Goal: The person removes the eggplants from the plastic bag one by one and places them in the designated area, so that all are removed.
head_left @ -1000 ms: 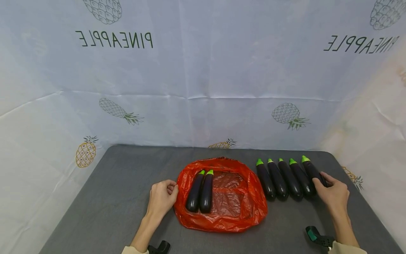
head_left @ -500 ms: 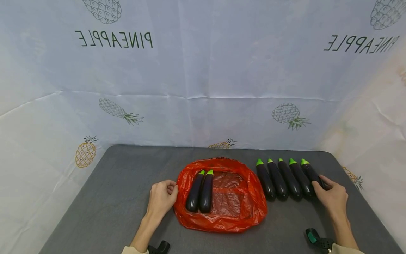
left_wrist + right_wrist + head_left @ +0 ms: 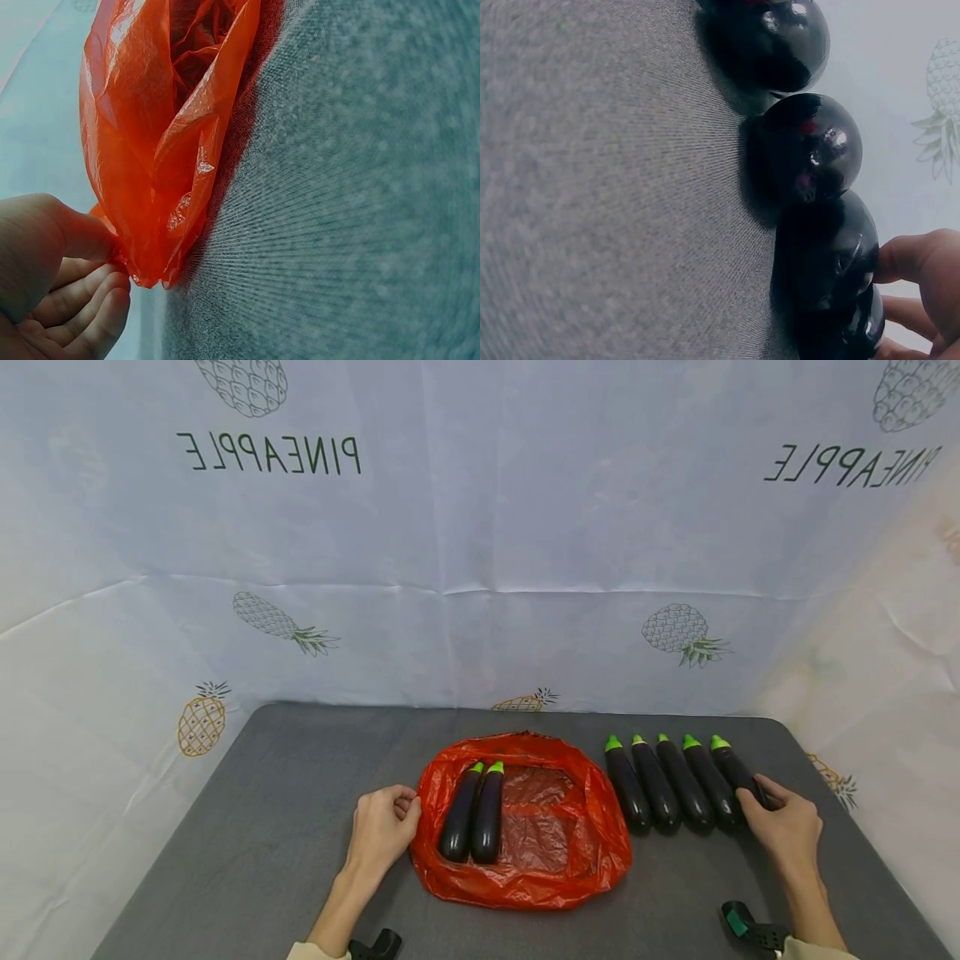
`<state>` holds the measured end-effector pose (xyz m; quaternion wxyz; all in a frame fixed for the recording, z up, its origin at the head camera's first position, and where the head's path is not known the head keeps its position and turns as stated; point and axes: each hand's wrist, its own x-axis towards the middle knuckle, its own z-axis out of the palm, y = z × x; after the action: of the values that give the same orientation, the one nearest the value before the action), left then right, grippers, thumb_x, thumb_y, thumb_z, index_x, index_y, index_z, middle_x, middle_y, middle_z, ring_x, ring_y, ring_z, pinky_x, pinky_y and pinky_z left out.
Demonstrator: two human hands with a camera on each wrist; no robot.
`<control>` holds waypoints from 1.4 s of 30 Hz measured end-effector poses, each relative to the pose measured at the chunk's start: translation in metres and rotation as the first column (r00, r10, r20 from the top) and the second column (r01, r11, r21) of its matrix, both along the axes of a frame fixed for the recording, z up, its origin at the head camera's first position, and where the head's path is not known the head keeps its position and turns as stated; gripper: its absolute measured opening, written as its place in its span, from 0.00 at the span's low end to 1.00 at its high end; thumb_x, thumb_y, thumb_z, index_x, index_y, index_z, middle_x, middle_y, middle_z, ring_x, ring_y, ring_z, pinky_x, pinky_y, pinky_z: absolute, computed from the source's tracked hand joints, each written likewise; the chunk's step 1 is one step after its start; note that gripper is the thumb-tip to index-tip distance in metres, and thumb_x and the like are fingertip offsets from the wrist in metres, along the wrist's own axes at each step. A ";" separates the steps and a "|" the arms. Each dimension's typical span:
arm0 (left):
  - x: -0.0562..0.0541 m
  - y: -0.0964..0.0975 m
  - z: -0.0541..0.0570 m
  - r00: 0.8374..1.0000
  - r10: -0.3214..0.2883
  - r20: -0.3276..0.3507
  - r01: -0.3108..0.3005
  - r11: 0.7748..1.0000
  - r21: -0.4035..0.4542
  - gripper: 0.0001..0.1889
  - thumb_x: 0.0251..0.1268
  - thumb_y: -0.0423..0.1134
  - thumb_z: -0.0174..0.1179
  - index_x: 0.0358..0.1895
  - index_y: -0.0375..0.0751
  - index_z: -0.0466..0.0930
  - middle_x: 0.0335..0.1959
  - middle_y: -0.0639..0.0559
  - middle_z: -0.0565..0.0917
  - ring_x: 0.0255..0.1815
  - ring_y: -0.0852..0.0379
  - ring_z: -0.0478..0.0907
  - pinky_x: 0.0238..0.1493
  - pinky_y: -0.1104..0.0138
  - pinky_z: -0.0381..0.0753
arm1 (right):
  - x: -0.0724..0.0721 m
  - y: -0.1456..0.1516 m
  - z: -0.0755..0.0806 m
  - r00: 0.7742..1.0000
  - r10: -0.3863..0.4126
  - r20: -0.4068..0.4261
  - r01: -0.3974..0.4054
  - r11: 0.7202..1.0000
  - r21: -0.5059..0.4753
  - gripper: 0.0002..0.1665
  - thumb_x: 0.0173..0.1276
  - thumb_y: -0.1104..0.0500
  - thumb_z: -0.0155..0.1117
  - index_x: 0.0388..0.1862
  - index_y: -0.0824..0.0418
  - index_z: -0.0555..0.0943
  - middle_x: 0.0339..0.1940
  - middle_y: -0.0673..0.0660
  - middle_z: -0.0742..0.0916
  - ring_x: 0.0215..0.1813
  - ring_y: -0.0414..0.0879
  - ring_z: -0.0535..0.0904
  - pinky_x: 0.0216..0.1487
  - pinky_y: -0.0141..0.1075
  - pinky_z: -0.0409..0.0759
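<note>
My left hand [image 3: 382, 827] pinches the left edge of a red plastic bag [image 3: 525, 897], which lies with its mouth spread wide. In the left wrist view the thumb and fingers of that hand [image 3: 64, 277] meet on the bunched lower end of the bag [image 3: 124, 157]. Two dark eggplants [image 3: 487, 818] with green tips lie side by side in the bag's left half. My right hand [image 3: 787, 827] grips the lower part of the rightmost eggplant [image 3: 730, 763] in a row. From the right wrist, the eggplants' rounded ends [image 3: 829, 255] show close beside the thumb; the far fingers are partly hidden.
Several more eggplants [image 3: 627, 789] lie slanted in a row between the bag and my right hand, the leftmost close to the bag's right edge. All rest on a grey table [image 3: 300, 793]. A pineapple-print cloth [image 3: 480, 527] hangs behind and along the sides.
Over the first half second my right hand and the rightmost eggplant shift slightly down and left in the head view, then stay still. My left hand and the bag hold their place.
</note>
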<state>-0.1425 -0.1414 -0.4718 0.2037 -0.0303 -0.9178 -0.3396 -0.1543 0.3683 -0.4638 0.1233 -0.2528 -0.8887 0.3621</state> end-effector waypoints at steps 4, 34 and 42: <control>0.000 0.000 0.000 1.000 0.000 0.003 0.000 1.000 -0.001 0.04 0.57 0.27 0.68 0.26 0.34 0.87 0.18 0.50 0.83 0.18 0.66 0.75 0.23 0.71 0.78 | 0.001 0.000 -0.001 1.000 -0.002 -0.018 0.002 1.000 0.009 0.32 0.71 0.52 0.60 0.69 0.70 0.76 0.59 0.80 0.80 0.61 0.73 0.77 0.27 0.17 0.60; 0.000 0.001 0.001 1.000 0.001 0.010 -0.001 1.000 0.000 0.03 0.58 0.28 0.67 0.27 0.34 0.87 0.19 0.50 0.84 0.18 0.66 0.76 0.24 0.71 0.78 | 0.001 -0.004 0.003 0.999 0.019 -0.044 -0.016 0.997 0.071 0.32 0.72 0.53 0.60 0.69 0.71 0.75 0.58 0.80 0.81 0.61 0.74 0.76 0.60 0.60 0.71; 0.000 0.000 0.000 1.000 -0.003 0.007 0.003 1.000 0.005 0.03 0.57 0.27 0.68 0.27 0.34 0.87 0.19 0.50 0.84 0.18 0.66 0.77 0.24 0.71 0.79 | 0.008 -0.022 0.017 0.986 0.029 -0.162 -0.018 0.997 0.069 0.30 0.71 0.53 0.63 0.68 0.66 0.78 0.62 0.77 0.81 0.61 0.71 0.79 0.54 0.41 0.79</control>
<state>-0.1422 -0.1412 -0.4717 0.1999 -0.0300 -0.9176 -0.3424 -0.1468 0.3465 -0.4472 0.1998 -0.2076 -0.8901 0.3530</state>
